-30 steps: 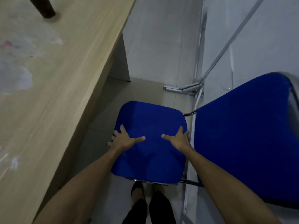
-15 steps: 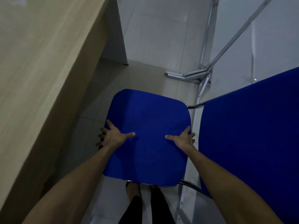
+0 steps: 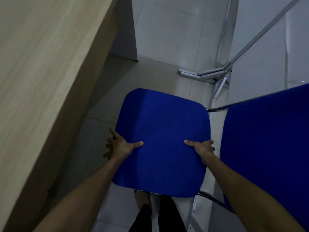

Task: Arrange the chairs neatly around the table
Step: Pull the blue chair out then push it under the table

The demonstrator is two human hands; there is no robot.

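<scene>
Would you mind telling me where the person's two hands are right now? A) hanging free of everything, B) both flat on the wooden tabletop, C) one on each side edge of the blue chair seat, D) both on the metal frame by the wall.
C: the left hand and right hand each clasp a side edge of the blue chair seat, thumbs on top.

Chair seat [image 3: 160,139]: blue woven cloth, matt, finely textured. Chair frame [image 3: 217,108]: shiny chromed metal tube. Table [image 3: 41,64]: pale wood-grain top, matt. Floor [image 3: 167,39]: glossy light tiles.
</scene>
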